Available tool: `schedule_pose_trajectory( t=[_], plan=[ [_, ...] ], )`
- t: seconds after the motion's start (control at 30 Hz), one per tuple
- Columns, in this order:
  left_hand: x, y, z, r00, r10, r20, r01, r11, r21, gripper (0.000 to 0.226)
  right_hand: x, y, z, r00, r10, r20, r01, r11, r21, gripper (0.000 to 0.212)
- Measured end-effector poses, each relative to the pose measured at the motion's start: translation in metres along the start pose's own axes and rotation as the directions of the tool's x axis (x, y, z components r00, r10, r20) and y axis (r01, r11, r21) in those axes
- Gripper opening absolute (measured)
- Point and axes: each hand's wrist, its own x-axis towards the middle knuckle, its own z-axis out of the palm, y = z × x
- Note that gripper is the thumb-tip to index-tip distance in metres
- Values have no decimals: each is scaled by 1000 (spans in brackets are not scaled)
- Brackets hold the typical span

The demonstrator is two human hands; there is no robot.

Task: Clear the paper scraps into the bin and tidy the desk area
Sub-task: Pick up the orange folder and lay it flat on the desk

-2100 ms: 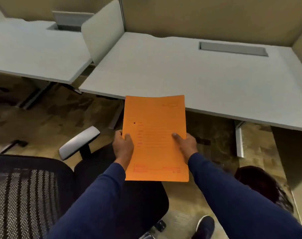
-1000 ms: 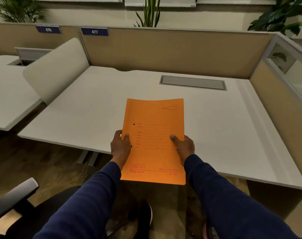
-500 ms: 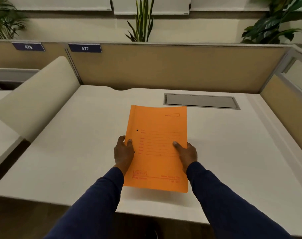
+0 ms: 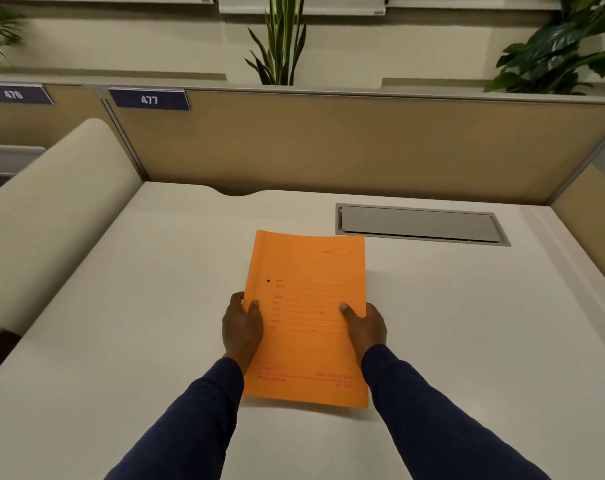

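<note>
While no paper scraps show on the white counter (image 4: 121, 341), the left hand (image 4: 242, 327) and right hand (image 4: 365, 327) each keep a closed grip on the orange file folder (image 4: 308, 306), not yet put down.

Folder (image 4: 308, 320) orange, red printed lines and stamp. Desk (image 4: 121, 341) off-white. Sleeves (image 4: 197, 420) navy. Partition (image 4: 328, 143) tan. Number plate (image 4: 149, 99) dark blue, white digits. Cable flap (image 4: 418, 225) grey. Plants (image 4: 280, 39) green.
</note>
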Motion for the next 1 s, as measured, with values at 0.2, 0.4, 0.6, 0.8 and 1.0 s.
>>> schedule_pose_trajectory(
  t=[0.2, 0.4, 0.6, 0.8, 1.0],
  plan=[
    [29, -27, 18, 999, -37, -37, 39, 997, 69, 39, 35, 17, 29, 998, 53, 16, -53, 998, -15, 29],
    [39, -29, 26, 987, 161, -28, -135, 903, 409, 64, 41, 23, 42, 960, -280, -18, 227, 812, -538, 79],
    [47, -51, 33, 895, 292, 338, -446, 627, 639, 88, 56, 40, 55, 896, -239, 374, 442, 397, -805, 85],
    [83, -46, 44, 888, 295, 353, -459, 612, 644, 86, 88, 29, 69, 894, -236, 381, 442, 329, -834, 86],
    [130, -30, 51, 893, 295, 339, -450, 598, 663, 82, 129, 3, 88, 886, -254, 389, 456, 315, -832, 87]
  ],
)
